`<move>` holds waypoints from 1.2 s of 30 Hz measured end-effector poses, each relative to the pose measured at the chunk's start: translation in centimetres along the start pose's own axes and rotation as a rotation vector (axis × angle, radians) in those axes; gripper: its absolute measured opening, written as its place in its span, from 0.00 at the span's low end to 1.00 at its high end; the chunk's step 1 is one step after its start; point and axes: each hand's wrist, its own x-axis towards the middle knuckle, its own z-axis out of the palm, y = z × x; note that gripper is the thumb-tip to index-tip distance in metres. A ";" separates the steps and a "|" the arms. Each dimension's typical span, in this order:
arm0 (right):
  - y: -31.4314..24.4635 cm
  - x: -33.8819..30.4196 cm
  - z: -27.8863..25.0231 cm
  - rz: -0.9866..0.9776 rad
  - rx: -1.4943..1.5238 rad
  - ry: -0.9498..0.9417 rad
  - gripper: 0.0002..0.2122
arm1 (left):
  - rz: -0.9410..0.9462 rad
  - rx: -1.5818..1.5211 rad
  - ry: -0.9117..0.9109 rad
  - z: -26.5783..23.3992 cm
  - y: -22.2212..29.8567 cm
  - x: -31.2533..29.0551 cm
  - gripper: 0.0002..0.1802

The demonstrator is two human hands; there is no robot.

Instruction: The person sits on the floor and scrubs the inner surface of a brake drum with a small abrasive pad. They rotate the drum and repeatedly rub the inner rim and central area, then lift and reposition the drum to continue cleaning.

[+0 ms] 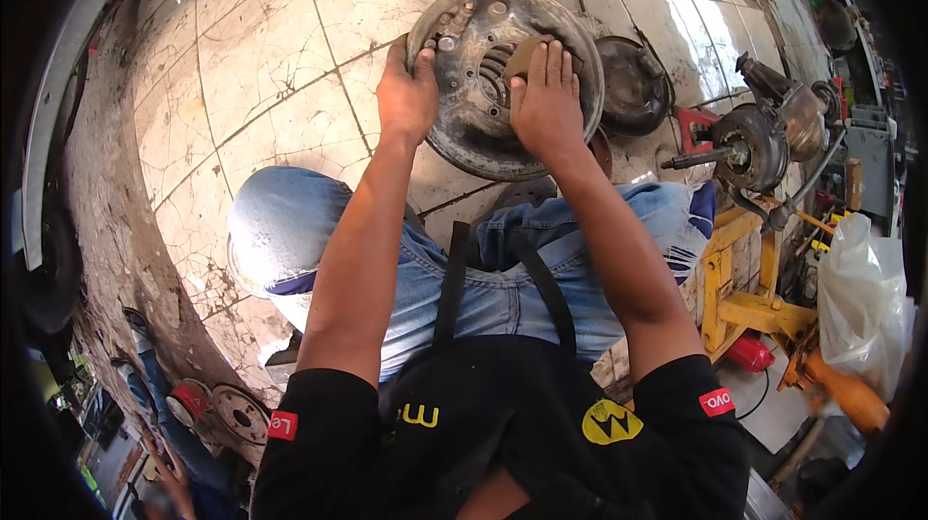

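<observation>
A round, worn metal brake backing plate (464, 124) is in front of my knees, its dished face turned up and a coil-like ringed opening at its middle. My left hand (409, 95) grips the plate's left rim, thumb on the face and fingers over the outer edge. On the right half of the face, my right hand (549, 104) presses a brown piece of sandpaper (523, 57) against the metal. Its fingers lie stretched over the sheet, which sticks out on the left of them. The surface under that hand is hidden.
A second dark brake plate (633, 85) lies on the tiled floor (261, 85) just right of the first. Farther right, an axle hub assembly (754, 148) rests by a yellow metal stand (739, 298). A plastic bag (860, 298) and an orange tool (846, 387) sit beyond it.
</observation>
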 end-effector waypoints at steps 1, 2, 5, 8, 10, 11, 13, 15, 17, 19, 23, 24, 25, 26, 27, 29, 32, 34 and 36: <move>0.1 0.3 -0.3 -0.003 0.017 0.029 0.28 | 0.003 -0.001 -0.008 0.2 0.0 0.0 0.26; 0.4 1.2 -0.3 0.013 0.048 0.009 0.28 | 0.009 0.000 -0.023 0.4 -0.1 0.0 0.26; 0.5 3.3 -0.3 0.051 0.105 -0.027 0.29 | 0.026 0.002 -0.002 0.5 0.0 -0.3 0.27; -0.3 0.4 0.0 -0.007 -0.016 -0.008 0.28 | 0.055 0.047 0.034 0.5 -0.6 0.1 0.26; 0.2 1.5 -0.4 0.036 0.100 -0.064 0.29 | 0.049 0.032 0.030 0.7 -1.0 0.0 0.26; 0.4 2.8 -0.5 0.058 0.139 -0.078 0.29 | 0.043 -0.002 0.007 0.6 -0.4 0.1 0.26; 0.1 3.5 -0.4 0.072 0.168 -0.089 0.29 | -0.023 -0.046 -0.030 0.2 0.8 -0.2 0.27; -1.0 1.7 0.0 -0.003 0.037 -0.061 0.29 | -0.002 -0.016 0.022 0.2 -0.5 0.0 0.27; -1.2 0.9 0.1 -0.051 0.001 -0.005 0.28 | 0.010 0.024 0.047 0.0 -0.6 -0.2 0.27; -0.5 3.2 0.0 -0.036 0.070 0.009 0.28 | -0.009 0.002 -0.012 -0.1 0.0 -0.2 0.29; -1.5 2.8 -0.1 -0.068 0.023 0.032 0.27 | -0.023 0.041 -0.011 -0.2 0.5 -0.6 0.28; -1.7 2.3 0.1 -0.113 -0.007 0.048 0.27 | -0.015 0.066 0.015 -0.2 0.2 -0.5 0.28; -1.6 2.0 -0.1 -0.110 0.013 0.053 0.27 | -0.019 0.055 0.001 -0.2 0.1 -0.7 0.28; -1.5 2.5 -0.3 -0.085 0.043 0.021 0.27 | -0.002 0.026 0.007 -0.1 0.1 -0.6 0.28; -1.2 3.7 -0.5 -0.060 0.073 -0.011 0.28 | 0.016 -0.002 0.013 0.0 0.1 -0.4 0.28; -1.7 5.0 -0.2 -0.005 0.064 -0.027 0.28 | 0.034 -0.003 0.024 0.2 0.0 -0.4 0.28; -1.8 2.9 0.4 -0.099 -0.025 0.066 0.27 | 0.039 0.030 0.042 0.3 0.0 -0.6 0.28; -1.1 3.6 0.3 -0.108 0.038 0.047 0.27 | 0.044 0.010 0.007 0.2 0.1 -0.6 0.28; -1.1 5.2 -0.2 -0.092 0.107 -0.016 0.28 | 0.010 -0.012 -0.012 -0.2 0.2 -0.8 0.28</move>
